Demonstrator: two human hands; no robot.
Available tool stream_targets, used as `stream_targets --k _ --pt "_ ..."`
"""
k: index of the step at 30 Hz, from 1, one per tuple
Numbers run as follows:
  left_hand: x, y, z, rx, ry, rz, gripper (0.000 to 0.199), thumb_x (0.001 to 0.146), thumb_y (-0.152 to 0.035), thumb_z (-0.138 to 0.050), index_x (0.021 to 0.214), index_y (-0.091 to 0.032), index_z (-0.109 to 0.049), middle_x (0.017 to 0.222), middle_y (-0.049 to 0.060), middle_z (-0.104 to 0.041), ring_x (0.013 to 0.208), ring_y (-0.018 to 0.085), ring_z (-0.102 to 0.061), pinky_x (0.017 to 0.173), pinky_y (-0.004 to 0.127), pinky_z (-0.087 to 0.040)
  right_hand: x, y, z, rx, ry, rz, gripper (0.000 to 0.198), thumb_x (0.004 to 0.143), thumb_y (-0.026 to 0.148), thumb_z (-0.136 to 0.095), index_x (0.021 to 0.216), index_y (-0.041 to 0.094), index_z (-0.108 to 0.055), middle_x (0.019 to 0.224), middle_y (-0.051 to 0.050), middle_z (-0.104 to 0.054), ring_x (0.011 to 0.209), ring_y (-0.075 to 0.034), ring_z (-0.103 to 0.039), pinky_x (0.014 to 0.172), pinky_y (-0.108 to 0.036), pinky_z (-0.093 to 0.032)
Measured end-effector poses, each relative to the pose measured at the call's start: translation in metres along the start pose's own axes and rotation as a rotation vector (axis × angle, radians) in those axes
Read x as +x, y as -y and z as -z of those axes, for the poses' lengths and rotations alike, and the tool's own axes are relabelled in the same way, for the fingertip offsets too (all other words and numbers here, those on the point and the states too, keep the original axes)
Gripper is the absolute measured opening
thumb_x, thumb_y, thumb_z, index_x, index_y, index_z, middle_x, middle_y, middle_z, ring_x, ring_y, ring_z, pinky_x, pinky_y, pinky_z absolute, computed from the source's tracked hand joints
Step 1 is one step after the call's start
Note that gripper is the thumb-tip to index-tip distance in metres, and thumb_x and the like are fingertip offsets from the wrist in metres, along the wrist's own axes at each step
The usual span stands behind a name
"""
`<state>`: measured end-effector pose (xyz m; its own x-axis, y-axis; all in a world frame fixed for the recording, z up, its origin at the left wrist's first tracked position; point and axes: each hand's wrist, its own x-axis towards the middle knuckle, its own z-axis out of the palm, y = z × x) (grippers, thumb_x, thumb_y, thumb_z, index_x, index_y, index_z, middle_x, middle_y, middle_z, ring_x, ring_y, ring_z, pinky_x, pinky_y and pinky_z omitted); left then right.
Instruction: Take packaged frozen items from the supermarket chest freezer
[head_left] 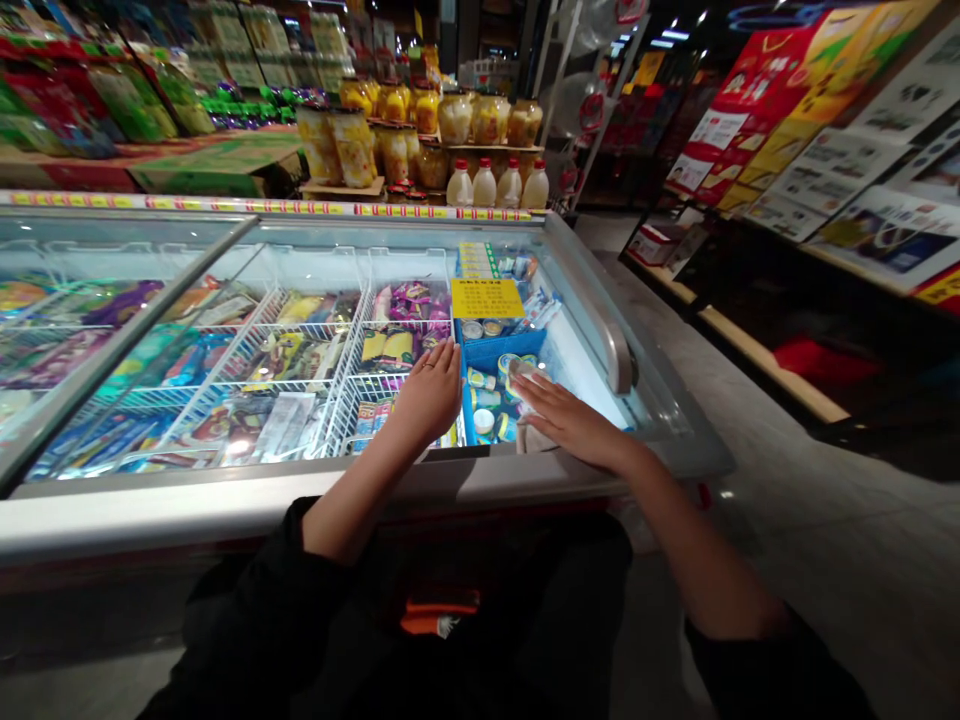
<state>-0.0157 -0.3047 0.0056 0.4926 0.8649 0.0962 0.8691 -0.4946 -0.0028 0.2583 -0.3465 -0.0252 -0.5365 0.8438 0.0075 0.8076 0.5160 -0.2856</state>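
My left hand [431, 390] lies flat on the sliding glass lid of a chest freezer [247, 490], its fingers stretched out and a ring on one of them. It holds nothing. To its right, my right hand [566, 415] is spread flat over a pale cloth [534, 437], which shows at the fingertips and below the palm. The cloth appears pressed against the glass; the part under the hand is hidden. Beneath the lid are blue boxes with ice cream cups [484, 422], and a yellow sign [487, 299] sits just beyond my hands.
White wire baskets [274, 345] inside the freezer hold packaged ice creams. A curved handle [619, 360] stands at the right end. Behind are jars of preserved fruit [457, 118] and white bottles with red caps [485, 183]. Shelves with boxed goods [825, 185] line the right side.
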Motion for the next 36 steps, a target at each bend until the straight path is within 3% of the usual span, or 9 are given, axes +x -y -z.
stream_targets --k 6,10,15,20,22,26,30,33,36 --pt "0.050 -0.017 -0.004 -0.047 -0.068 0.005 0.058 0.109 -0.025 -0.029 0.161 0.000 -0.035 0.170 0.018 -0.033 0.160 0.027 -0.029 0.131 0.040 -0.026 0.043 -0.024 0.003 -0.110 -0.112 -0.237 0.063 0.109 0.045 -0.032 0.169 0.028 -0.023 0.174 -0.005 -0.029 0.162 -0.030 -0.021 0.130 -0.057 -0.026" --pt "0.060 -0.013 -0.021 -0.113 -0.144 0.023 0.057 0.107 -0.024 -0.032 0.160 -0.003 -0.040 0.168 0.018 -0.038 0.158 0.027 -0.034 0.130 0.043 -0.030 0.067 -0.007 0.002 -0.138 -0.092 -0.169 0.062 0.108 0.039 -0.032 0.169 0.028 -0.024 0.174 -0.004 -0.029 0.162 -0.028 -0.022 0.131 -0.057 -0.025" --pt "0.050 0.000 -0.036 -0.117 -0.159 -0.028 0.056 0.108 -0.027 -0.034 0.160 -0.008 -0.041 0.166 0.017 -0.041 0.156 0.028 -0.039 0.128 0.045 -0.033 0.033 0.003 0.005 -0.073 -0.027 -0.046 0.061 0.109 0.040 -0.032 0.169 0.030 -0.023 0.175 -0.001 -0.026 0.163 -0.024 -0.018 0.133 -0.053 -0.022" --pt "0.050 -0.004 -0.034 -0.098 -0.082 -0.021 0.058 0.108 -0.023 -0.029 0.159 0.002 -0.037 0.168 0.022 -0.035 0.159 0.029 -0.032 0.128 0.045 -0.032 0.008 -0.023 0.009 -0.042 -0.067 -0.075 0.063 0.110 0.048 -0.032 0.169 0.028 -0.024 0.175 -0.003 -0.027 0.163 -0.024 -0.018 0.133 -0.050 -0.024" --pt "0.052 -0.006 -0.033 -0.091 -0.077 -0.009 0.057 0.108 -0.021 -0.029 0.159 0.002 -0.038 0.168 0.022 -0.035 0.159 0.029 -0.032 0.128 0.045 -0.033 0.025 -0.036 0.009 -0.077 -0.113 -0.171 0.064 0.109 0.045 -0.033 0.168 0.022 -0.027 0.174 -0.007 -0.029 0.163 -0.026 -0.020 0.133 -0.050 -0.024" --pt "0.052 -0.005 -0.034 -0.088 -0.104 0.005 0.056 0.108 -0.024 -0.033 0.158 -0.001 -0.042 0.166 0.021 -0.037 0.157 0.029 -0.037 0.126 0.044 -0.037 0.091 -0.042 0.012 -0.148 -0.148 -0.287 0.063 0.107 0.036 -0.033 0.166 0.014 -0.032 0.173 -0.011 -0.030 0.162 -0.030 -0.022 0.133 -0.052 -0.023" --pt "0.050 -0.003 -0.034 -0.079 -0.119 -0.007 0.054 0.108 -0.022 -0.034 0.157 -0.002 -0.044 0.166 0.020 -0.038 0.156 0.027 -0.038 0.126 0.042 -0.037 0.133 -0.022 0.013 -0.135 -0.104 -0.219 0.062 0.106 0.036 -0.034 0.166 0.019 -0.032 0.174 -0.007 -0.030 0.161 -0.029 -0.026 0.132 -0.053 -0.025" --pt "0.049 -0.002 -0.034 -0.073 -0.124 -0.009 0.054 0.107 -0.021 -0.037 0.157 -0.002 -0.044 0.166 0.019 -0.038 0.157 0.027 -0.036 0.127 0.041 -0.037 0.119 -0.017 0.011 -0.103 -0.083 -0.094 0.061 0.107 0.039 -0.034 0.167 0.023 -0.032 0.174 -0.006 -0.031 0.162 -0.027 -0.024 0.132 -0.051 -0.024" --pt "0.049 -0.003 -0.036 -0.064 -0.145 -0.010 0.053 0.108 -0.022 -0.036 0.157 -0.004 -0.045 0.166 0.018 -0.039 0.156 0.027 -0.037 0.126 0.042 -0.038 0.091 -0.034 0.007 -0.065 -0.098 -0.018 0.061 0.108 0.045 -0.034 0.167 0.029 -0.029 0.174 -0.002 -0.031 0.163 -0.025 -0.021 0.132 -0.051 -0.025"
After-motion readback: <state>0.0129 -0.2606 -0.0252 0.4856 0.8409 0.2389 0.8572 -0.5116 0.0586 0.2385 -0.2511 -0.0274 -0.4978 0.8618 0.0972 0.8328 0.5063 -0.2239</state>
